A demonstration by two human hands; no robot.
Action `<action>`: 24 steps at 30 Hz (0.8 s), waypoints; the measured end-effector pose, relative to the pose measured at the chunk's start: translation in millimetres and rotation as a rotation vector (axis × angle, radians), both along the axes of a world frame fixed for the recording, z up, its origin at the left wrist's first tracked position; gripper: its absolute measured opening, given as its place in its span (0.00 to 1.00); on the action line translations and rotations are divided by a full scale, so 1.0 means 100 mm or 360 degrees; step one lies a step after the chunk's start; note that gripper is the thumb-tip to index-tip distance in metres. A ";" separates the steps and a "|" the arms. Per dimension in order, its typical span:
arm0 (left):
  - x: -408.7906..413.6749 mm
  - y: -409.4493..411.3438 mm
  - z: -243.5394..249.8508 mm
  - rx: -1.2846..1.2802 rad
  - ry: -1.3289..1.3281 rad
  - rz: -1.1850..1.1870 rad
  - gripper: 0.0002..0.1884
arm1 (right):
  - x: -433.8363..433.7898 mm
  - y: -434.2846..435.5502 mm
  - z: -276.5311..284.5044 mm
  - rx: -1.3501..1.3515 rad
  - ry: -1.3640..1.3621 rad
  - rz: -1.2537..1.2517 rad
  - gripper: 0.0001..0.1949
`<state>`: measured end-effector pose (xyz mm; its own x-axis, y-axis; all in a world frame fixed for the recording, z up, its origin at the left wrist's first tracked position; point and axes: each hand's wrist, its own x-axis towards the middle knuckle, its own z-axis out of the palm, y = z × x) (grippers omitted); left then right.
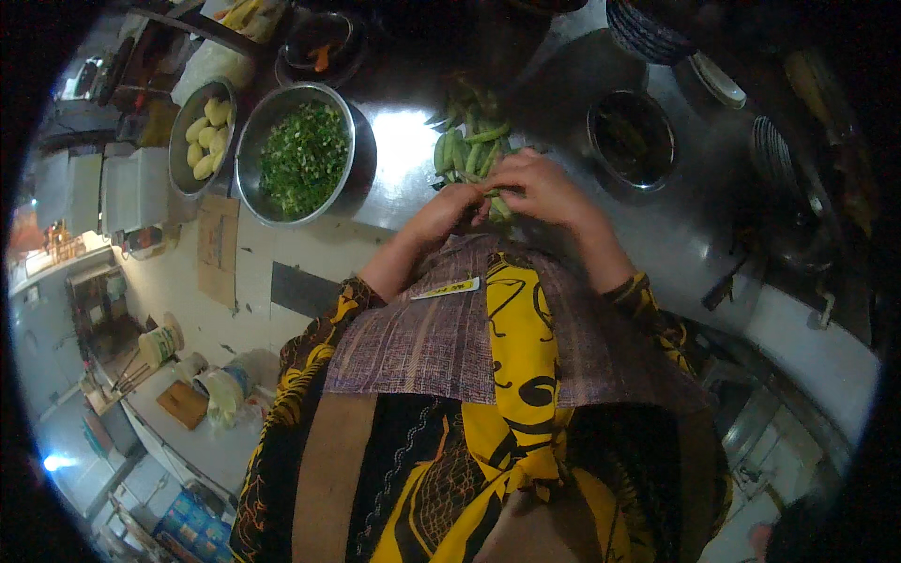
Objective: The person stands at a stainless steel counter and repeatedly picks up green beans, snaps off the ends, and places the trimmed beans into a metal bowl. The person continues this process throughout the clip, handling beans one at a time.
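Over the near edge of a steel counter (401,155), my left hand (457,211) and my right hand (538,184) meet, fingertips close together. Between them is a thin green piece, seemingly a bean pod; its ends are partly hidden by the fingers. Just beyond lies a pile of green pods (464,148), which look like pea or broad bean pods, with darker scraps at its far side. The fingers of both hands are bent around the piece.
Left of the pile stands a steel bowl of chopped green vegetables (303,162), beside a bowl of peeled potatoes (205,141). At the right is a dark-filled metal bowl (632,141). Stacked dishes (647,32) stand at the back right. Flattened cardboard (218,250) lies on the floor.
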<state>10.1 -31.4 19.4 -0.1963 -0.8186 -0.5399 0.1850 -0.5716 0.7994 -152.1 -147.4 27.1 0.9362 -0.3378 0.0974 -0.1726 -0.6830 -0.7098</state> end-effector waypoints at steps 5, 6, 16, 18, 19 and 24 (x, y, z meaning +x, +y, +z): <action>-0.02 0.00 0.02 -0.0198 -0.0288 0.0044 0.16 | 0.03 0.00 -0.03 -0.0041 -0.0049 -0.0045 0.11; -0.02 0.00 0.00 -0.0269 -0.0337 0.0059 0.16 | 0.04 0.01 -0.01 0.0001 -0.0062 -0.0038 0.11; -0.08 -0.16 0.19 -0.0072 -0.0266 0.0751 0.15 | 0.21 0.24 0.04 0.0427 -0.0341 -0.0627 0.10; -0.08 -0.16 0.09 -0.0077 0.0068 0.0788 0.13 | 0.23 0.25 0.06 0.0707 -0.0496 -0.0797 0.10; -0.06 -0.16 0.05 -0.0082 0.0234 0.0803 0.12 | 0.24 0.24 0.09 0.0922 -0.0552 -0.0880 0.11; -0.09 -0.06 0.06 0.0138 0.0190 0.0685 0.12 | 0.18 0.10 0.14 0.1940 -0.0969 -0.1087 0.13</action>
